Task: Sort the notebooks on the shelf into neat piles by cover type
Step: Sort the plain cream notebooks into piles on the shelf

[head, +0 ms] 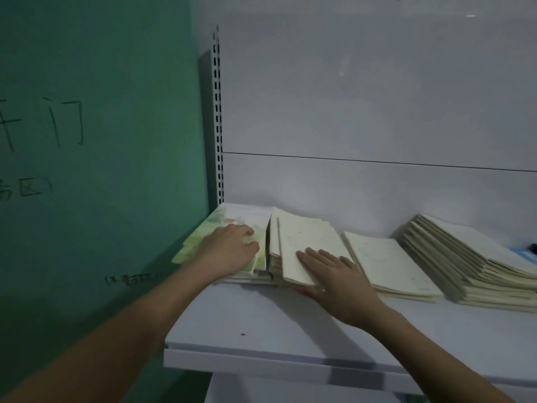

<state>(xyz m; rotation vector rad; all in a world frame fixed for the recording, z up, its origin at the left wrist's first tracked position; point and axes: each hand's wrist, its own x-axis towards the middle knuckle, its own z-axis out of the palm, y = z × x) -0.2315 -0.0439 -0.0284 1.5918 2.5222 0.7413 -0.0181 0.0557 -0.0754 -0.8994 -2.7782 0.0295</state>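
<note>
My left hand (pixel 229 251) rests palm-down on the illustrated green-cover pile (pixel 220 228), at the 9 o'clock end of the white shelf (pixel 261 324). The fingers are loosely bent over the top cover near its right edge; I cannot tell whether they grip it.

My right hand (pixel 334 277) lies on the cream-cover pile (pixel 302 245), immediately at 3 o'clock of the green pile and touching it. The fingers are straight and flat on the top cover, which is tilted; the thumb sits beneath the near edge.

A second, low cream pile (pixel 389 266) lies flat at 3 o'clock of my right hand, just beside the first. A taller fanned cream stack (pixel 465 257) stands further toward 3 o'clock, its layers stepped.

A slotted upright (pixel 218 112) rises at 12 o'clock of the green pile. A green wall (pixel 101 112) with dark handwriting lies at 9 o'clock.
</note>
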